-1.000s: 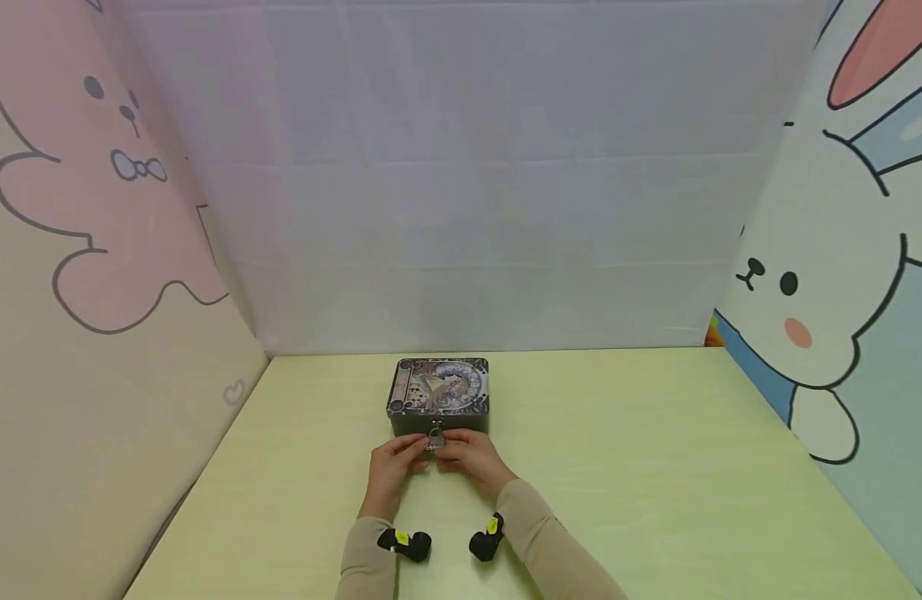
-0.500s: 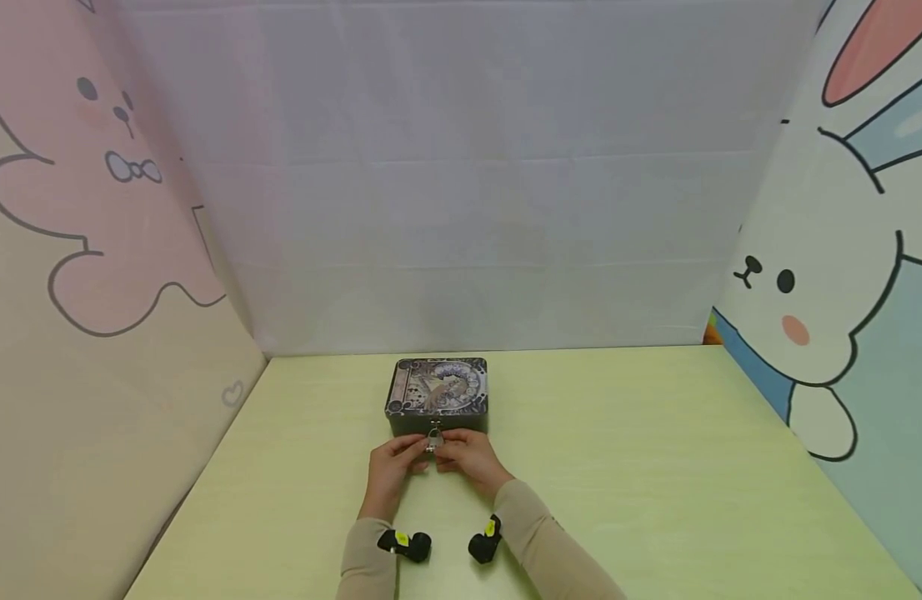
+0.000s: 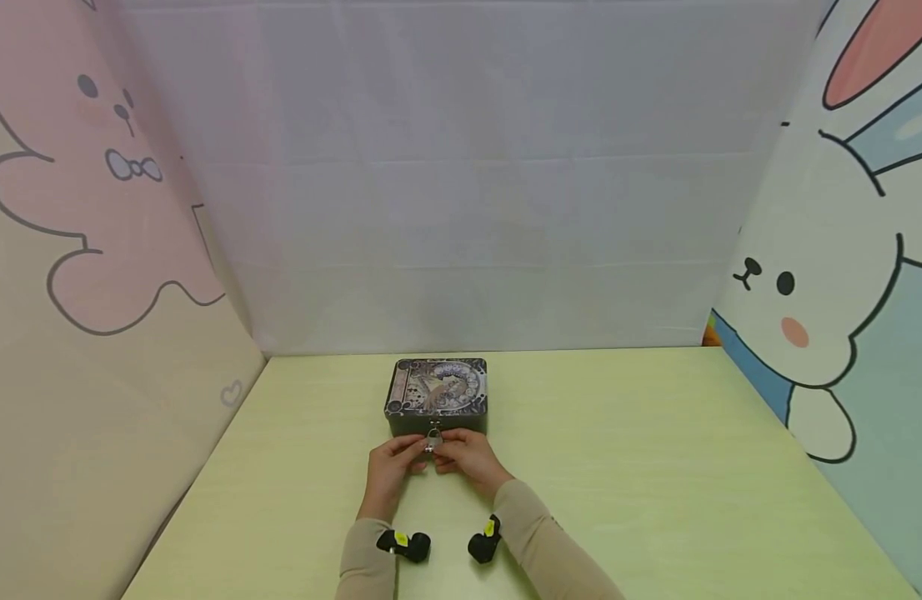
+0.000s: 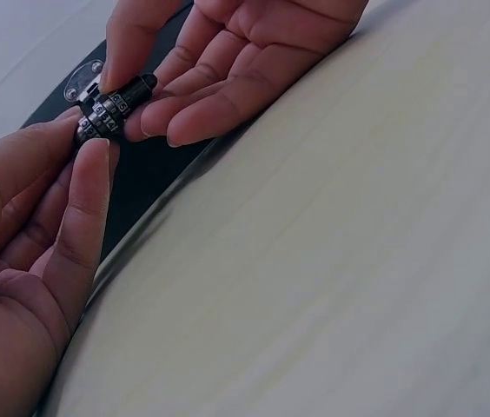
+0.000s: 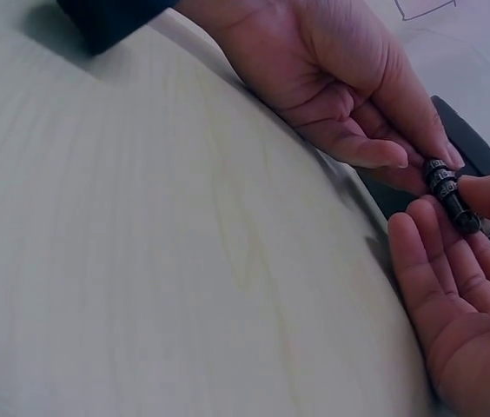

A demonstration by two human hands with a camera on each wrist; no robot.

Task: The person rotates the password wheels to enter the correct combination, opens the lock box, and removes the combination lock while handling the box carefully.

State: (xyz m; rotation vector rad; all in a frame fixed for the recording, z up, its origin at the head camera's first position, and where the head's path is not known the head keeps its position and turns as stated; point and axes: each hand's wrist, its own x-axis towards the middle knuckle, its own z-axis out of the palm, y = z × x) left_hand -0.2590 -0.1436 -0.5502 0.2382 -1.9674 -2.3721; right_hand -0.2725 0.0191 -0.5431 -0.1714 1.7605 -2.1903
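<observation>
A small combination padlock [image 3: 434, 439] hangs from the front clasp of a dark tin box [image 3: 440, 388] with a printed picture on its lid. Close up in the left wrist view, the rows of numbered dials on the padlock [image 4: 106, 115] face the person. My left hand [image 3: 387, 473] pinches the padlock's left end between thumb and fingers. From the other side, my right hand [image 3: 473, 458] pinches it near the right end, its lower fingers loosely bent, as the right wrist view of that hand [image 5: 475, 326] shows. The shackle is mostly hidden by fingers.
The box stands near the back of a pale yellow-green table [image 3: 618, 467]. Behind it hangs a white cloth [image 3: 476, 183], and printed panels flank both sides. A black wrist camera [image 3: 405, 545] is strapped to the left sleeve, another [image 3: 484, 540] to the right.
Both hands keep their hold on the padlock at nearly the same spot. The head view has shifted very slightly; the box stays in place.
</observation>
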